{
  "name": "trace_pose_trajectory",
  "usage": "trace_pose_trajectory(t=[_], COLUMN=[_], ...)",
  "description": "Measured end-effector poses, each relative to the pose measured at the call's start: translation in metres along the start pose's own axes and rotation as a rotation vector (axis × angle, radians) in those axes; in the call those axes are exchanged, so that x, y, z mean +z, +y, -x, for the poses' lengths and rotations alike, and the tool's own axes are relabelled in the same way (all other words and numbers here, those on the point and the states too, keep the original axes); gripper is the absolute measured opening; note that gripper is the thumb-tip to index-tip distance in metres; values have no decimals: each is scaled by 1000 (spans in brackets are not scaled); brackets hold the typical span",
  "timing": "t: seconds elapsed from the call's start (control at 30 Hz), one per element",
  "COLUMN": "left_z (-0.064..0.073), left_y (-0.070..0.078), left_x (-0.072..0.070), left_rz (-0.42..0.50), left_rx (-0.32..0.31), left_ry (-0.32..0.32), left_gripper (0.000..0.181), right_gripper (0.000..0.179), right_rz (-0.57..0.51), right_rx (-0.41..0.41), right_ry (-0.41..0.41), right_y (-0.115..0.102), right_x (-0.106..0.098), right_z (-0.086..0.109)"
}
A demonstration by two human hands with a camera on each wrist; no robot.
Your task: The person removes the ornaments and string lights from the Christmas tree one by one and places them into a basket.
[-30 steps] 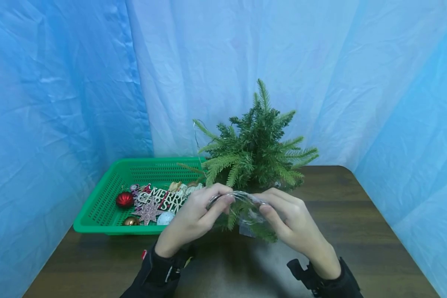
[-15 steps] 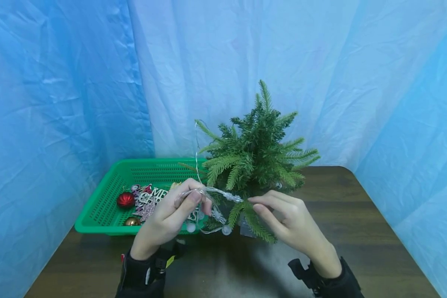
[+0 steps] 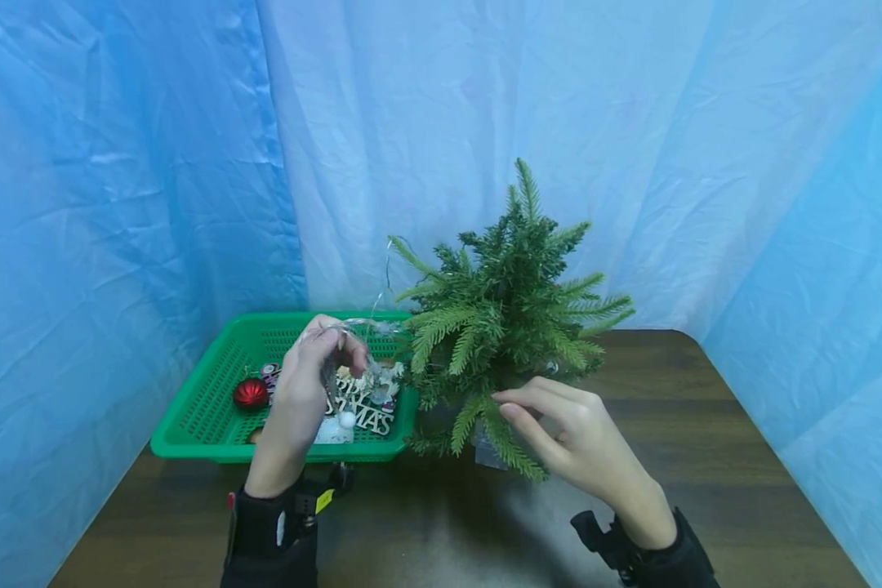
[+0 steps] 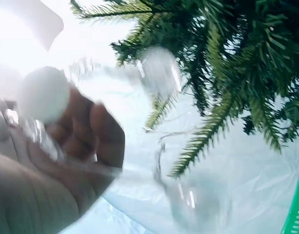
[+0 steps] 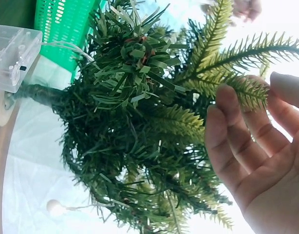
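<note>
My left hand (image 3: 297,392) holds a bundle of clear string lights (image 3: 373,327) over the basket. A round white bulb (image 4: 45,95) lies by its fingers in the left wrist view; other bulbs dangle, blurred. One strand runs up to a left branch tip of a small artificial Christmas tree (image 3: 514,286). At the tree's lower front, my right hand (image 3: 584,433) is beside a low branch (image 3: 510,445). The right wrist view shows its fingers (image 5: 222,141) relaxed around the tip of a light green sprig (image 5: 252,92), the thumb apart from them.
A green basket (image 3: 184,451) left of the tree holds a red ball (image 3: 251,394), a Merry Christmas sign (image 3: 371,418) and other ornaments. A clear battery box (image 5: 15,61) sits by the trunk base. Blue curtains (image 3: 485,98) stand behind the dark wooden table (image 3: 691,457).
My left hand has moved left and up from the tree's front to above the basket, taking the lights along. The strand's near end has left my right hand, which stays almost in place.
</note>
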State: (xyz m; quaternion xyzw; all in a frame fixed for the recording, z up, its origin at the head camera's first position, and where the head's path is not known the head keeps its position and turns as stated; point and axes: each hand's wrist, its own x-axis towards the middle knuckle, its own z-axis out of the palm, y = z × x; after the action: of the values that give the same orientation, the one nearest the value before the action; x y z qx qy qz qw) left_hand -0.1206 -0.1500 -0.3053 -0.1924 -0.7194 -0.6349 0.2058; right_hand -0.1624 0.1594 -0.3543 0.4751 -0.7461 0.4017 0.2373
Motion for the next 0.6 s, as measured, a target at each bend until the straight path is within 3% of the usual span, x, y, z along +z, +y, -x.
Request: trace_pose_trajectory(t=[0.13,0.23,0.43,0.6], left_z=[-5,-9,-13,-15], left_y=[-8,-14,-27,-33], left_x=[-1,-2,-7,-11], left_rz=[-54,-136,-361,-435], left_rx=[-104,-171,-303,-355], left_ry=[140,189,160,124], left_gripper=[43,42,36,36], right_gripper=[21,21,21,20], right_rz=[0,1,-4,-3], right_rx=[12,14,16,15], right_ry=[-10,-15,-26,-30], right_y=[0,0,1,1], right_x=[-1,-1,-2,-2], right_z=[0,1,1,2])
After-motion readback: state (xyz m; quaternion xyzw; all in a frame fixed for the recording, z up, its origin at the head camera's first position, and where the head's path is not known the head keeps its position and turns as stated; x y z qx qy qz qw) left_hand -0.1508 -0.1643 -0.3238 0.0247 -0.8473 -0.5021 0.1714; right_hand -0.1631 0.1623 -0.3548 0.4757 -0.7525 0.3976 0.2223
